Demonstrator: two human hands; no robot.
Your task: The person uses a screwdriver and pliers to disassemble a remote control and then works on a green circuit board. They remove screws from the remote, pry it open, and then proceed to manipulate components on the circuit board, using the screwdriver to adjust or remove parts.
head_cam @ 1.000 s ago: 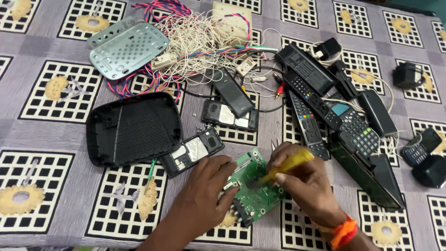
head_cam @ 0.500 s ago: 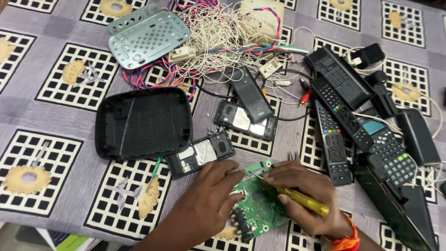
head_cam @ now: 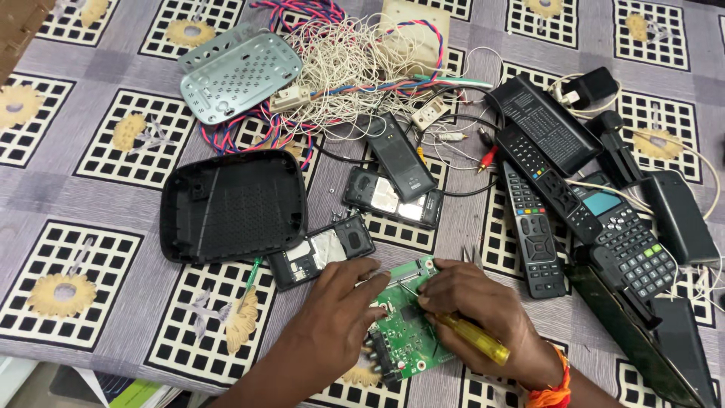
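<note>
This looks like a home table turned into a makeshift electronics repair bench rather than a fitted workshop. The surface is covered with a household tablecloth (head_cam: 91,189), grey-purple with black-and-white grid squares and yellow flowers. Spread over it lie opened gadgets and salvaged parts: a black plastic router shell (head_cam: 230,205), a perforated grey metal plate (head_cam: 238,72), a tangle of thin wires (head_cam: 355,64), a gutted mobile phone (head_cam: 393,198), several remote controls (head_cam: 532,230), a scientific calculator (head_cam: 623,242) and black power adapters (head_cam: 593,87). A bare green circuit board (head_cam: 404,332) lies at the near edge, worked on with a yellow-handled screwdriver (head_cam: 476,338).
</note>
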